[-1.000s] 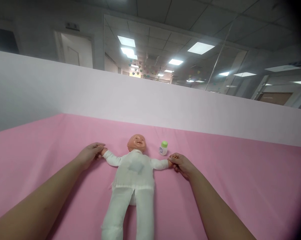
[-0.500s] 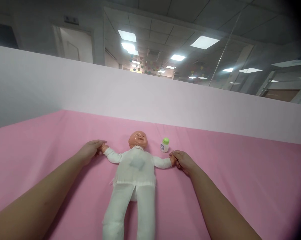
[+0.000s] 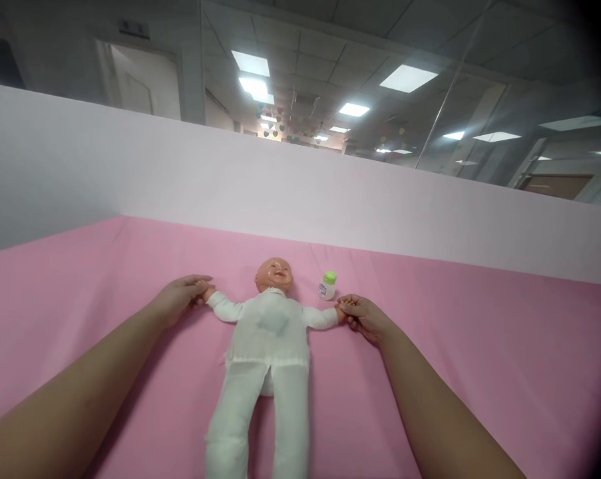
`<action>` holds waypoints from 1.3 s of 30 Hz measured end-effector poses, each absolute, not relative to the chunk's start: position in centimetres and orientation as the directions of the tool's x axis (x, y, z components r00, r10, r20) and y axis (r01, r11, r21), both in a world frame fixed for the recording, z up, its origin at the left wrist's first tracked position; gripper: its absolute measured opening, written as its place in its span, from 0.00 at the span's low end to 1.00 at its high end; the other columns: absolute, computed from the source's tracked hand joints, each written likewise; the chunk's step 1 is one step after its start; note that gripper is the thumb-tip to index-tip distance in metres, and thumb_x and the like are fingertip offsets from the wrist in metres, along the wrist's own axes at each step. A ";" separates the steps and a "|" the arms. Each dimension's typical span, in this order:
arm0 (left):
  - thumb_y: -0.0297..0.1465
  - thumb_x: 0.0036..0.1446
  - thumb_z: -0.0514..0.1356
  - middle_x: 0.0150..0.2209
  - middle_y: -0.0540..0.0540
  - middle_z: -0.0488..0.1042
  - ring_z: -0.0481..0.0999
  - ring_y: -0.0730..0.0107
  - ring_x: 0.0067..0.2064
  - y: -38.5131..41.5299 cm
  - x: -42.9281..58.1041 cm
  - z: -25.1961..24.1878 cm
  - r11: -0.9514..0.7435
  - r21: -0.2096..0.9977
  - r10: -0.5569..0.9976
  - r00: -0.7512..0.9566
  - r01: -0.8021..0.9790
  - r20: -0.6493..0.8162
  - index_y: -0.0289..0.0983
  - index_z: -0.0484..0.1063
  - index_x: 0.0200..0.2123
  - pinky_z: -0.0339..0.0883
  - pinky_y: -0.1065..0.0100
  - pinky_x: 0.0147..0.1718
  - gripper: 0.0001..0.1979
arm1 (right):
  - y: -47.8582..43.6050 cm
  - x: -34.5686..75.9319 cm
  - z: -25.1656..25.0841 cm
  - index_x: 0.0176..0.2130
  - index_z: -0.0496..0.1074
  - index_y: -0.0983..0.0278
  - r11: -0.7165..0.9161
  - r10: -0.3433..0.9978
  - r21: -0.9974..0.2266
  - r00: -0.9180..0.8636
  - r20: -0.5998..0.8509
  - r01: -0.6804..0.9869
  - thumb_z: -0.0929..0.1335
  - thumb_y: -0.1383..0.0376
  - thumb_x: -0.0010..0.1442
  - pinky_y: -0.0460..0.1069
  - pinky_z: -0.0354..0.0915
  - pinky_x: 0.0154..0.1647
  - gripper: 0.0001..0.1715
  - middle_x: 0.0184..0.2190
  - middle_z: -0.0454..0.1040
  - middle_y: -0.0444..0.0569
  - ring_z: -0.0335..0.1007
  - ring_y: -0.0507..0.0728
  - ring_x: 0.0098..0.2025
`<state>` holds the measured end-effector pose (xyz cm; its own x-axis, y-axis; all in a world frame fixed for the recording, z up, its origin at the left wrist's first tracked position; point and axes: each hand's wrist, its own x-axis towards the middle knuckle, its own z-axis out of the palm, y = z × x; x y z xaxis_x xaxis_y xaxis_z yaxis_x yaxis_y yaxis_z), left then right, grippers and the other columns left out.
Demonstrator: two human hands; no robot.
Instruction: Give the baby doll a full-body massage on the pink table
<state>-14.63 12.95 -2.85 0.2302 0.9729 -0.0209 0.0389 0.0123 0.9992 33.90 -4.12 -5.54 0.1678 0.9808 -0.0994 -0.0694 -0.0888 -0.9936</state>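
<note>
A baby doll [image 3: 273,332] in a white top and white trousers lies face up with both arms spread. On the left, my left hand [image 3: 183,298] is closed round the doll's hand at the end of its sleeve. My right hand [image 3: 364,315] holds the doll's other hand between thumb and fingers. A small clear bottle [image 3: 327,287] with a green cap stands beside the doll's head, just above that outstretched arm. A greyish patch shows on the chest of the white top.
The doll and bottle rest on a pink sheet [image 3: 470,346]. Behind it runs a low white wall [image 3: 300,193], with a glass pane above it reflecting or showing ceiling lights. A doorway [image 3: 145,83] is at the upper left.
The view has shifted slightly. The fingers of my right hand have moved a little on the doll's hand, and those of my left hand are slightly straighter.
</note>
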 end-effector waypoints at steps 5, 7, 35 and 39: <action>0.46 0.46 0.73 0.43 0.39 0.80 0.69 0.75 0.26 12.9 -14.5 -2.7 0.012 1.000 0.975 0.224 0.025 -0.018 0.34 0.79 0.46 0.63 0.72 0.23 0.28 | -3.9 33.0 -5.4 0.33 0.69 0.63 -0.088 0.966 -0.996 0.243 -0.090 -0.018 0.77 0.52 0.53 0.43 0.43 0.17 0.21 0.19 0.62 0.37 0.48 0.44 0.17; 0.47 0.47 0.72 0.44 0.39 0.80 0.69 0.74 0.26 13.0 -14.6 -2.9 0.011 1.000 0.975 0.223 0.025 -0.016 0.35 0.79 0.47 0.63 0.71 0.23 0.29 | -3.8 32.8 -5.4 0.33 0.69 0.63 -0.083 0.965 -0.996 0.248 -0.083 -0.013 0.75 0.49 0.55 0.43 0.44 0.17 0.22 0.20 0.63 0.38 0.47 0.44 0.17; 0.41 0.45 0.75 0.31 0.46 0.75 0.71 0.72 0.27 13.1 -14.8 -1.8 0.055 0.998 0.946 0.319 0.029 -0.062 0.35 0.78 0.40 0.65 0.72 0.24 0.22 | -4.1 32.9 -5.0 0.35 0.68 0.62 -0.103 0.978 -0.994 0.187 -0.097 0.023 0.78 0.55 0.52 0.44 0.51 0.19 0.21 0.20 0.66 0.38 0.56 0.47 0.19; 0.44 0.48 0.72 0.31 0.45 0.76 0.70 0.73 0.25 13.1 -14.6 -1.8 0.059 0.997 0.952 0.298 0.045 -0.069 0.35 0.78 0.40 0.62 0.73 0.21 0.21 | -4.0 32.4 -4.7 0.32 0.65 0.61 -0.106 0.972 -0.991 0.220 -0.087 0.078 0.76 0.49 0.54 0.44 0.47 0.17 0.23 0.19 0.62 0.37 0.51 0.46 0.17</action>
<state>-14.65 13.14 -1.77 0.2976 0.9522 -0.0694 0.0454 0.0585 0.9973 32.41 -4.01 -4.72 0.2200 0.9716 -0.0870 0.0780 -0.1064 -0.9913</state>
